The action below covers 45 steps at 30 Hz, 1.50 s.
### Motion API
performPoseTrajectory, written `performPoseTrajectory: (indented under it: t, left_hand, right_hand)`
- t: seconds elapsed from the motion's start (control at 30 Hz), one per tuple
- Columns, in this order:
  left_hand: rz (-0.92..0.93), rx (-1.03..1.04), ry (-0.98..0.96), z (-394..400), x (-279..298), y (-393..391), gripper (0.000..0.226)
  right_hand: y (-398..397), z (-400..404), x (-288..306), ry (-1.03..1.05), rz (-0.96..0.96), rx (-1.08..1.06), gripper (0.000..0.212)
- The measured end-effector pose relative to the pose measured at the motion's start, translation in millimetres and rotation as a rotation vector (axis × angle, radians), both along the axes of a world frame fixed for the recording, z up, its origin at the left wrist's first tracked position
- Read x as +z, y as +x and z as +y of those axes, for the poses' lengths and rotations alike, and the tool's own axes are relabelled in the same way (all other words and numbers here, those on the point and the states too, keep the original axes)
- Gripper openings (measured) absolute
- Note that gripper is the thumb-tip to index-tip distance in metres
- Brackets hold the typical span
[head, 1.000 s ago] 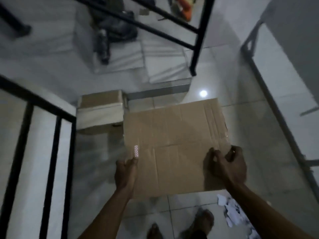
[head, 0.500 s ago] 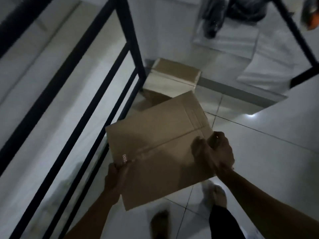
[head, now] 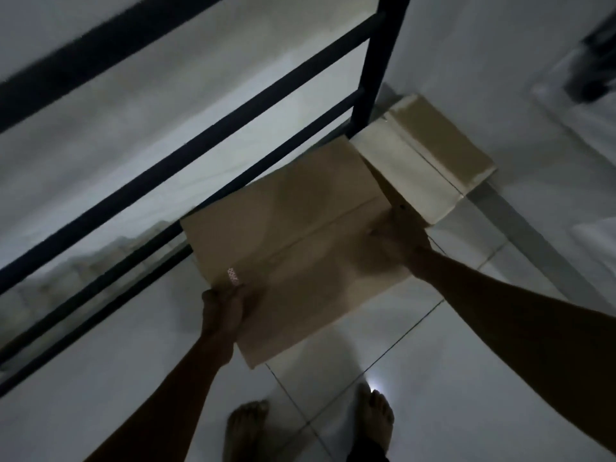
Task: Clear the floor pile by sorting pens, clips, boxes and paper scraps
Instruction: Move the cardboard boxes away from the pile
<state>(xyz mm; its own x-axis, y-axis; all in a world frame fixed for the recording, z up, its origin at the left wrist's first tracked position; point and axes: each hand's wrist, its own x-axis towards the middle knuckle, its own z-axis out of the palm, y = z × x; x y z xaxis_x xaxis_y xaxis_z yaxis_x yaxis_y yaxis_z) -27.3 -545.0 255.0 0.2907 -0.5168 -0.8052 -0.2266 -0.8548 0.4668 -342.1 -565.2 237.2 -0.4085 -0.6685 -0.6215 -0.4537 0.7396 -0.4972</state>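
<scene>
We hold a flattened cardboard box (head: 300,241) in both hands above the tiled floor (head: 466,378).

Our left hand (head: 221,310) pinches its near-left edge beside a small patterned sticker (head: 233,276), and our right hand (head: 400,243) curls round its right edge. The sheet's far corner overlaps a closed cardboard box (head: 426,155) sitting by the black railing (head: 206,141). Our bare feet (head: 376,418) show below.

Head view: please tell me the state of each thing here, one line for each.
flattened cardboard box: folded flat, held up off the floor by both hands.
left hand: grips its near edge.
right hand: grips its right edge.
second cardboard box: lies on the floor by the black railing.
</scene>
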Motion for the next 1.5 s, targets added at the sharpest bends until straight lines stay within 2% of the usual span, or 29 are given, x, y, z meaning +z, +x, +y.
performPoseTrajectory:
  t: [0.13,0.3,0.47,0.57,0.7,0.8,0.93,1.1,1.23,1.33,1.5]
  left_hand:
    - [-0.045,0.092,-0.02,-12,-23,-19,0.086]
    - [-0.056,0.121,-0.038,-17,-42,-40,0.075]
    - [-0.065,0.036,-0.079,-24,-47,-61,0.061]
    - [-0.1,0.009,-0.094,-31,-48,-76,0.055]
    - [-0.145,0.025,-0.056,-30,-51,-77,0.057]
    - [-0.182,0.015,-0.032,-36,-43,-80,0.07]
    - [-0.426,-0.153,-0.054,-41,-29,-87,0.074]
    - [-0.546,-0.44,-0.475,-40,8,-113,0.064]
    - [-0.383,-0.661,-0.784,-28,39,-142,0.049]
    - [-0.277,-0.902,-0.799,-16,56,-158,0.047]
    - [-0.064,-1.16,-0.891,21,107,-177,0.042]
  right_hand:
    - [-10,-33,-21,-0.022,0.077,0.044,0.081]
    - [-22,-58,-23,-0.028,0.197,0.109,0.07]
    - [-30,-61,-17,-0.056,0.288,0.166,0.088]
    - [-35,-57,-14,-0.037,0.296,0.219,0.09]
    - [-42,-43,-10,-0.044,0.27,0.233,0.082]
    - [-47,-29,-5,-0.056,0.22,0.208,0.08]
    - [-51,-5,7,-0.014,0.2,0.199,0.086]
    - [-52,53,44,-0.032,0.09,0.015,0.078]
    - [-47,98,72,-0.071,0.131,-0.102,0.074]
    - [-44,120,83,-0.098,0.13,-0.168,0.071]
    - [-13,183,118,-0.157,0.162,-0.434,0.066]
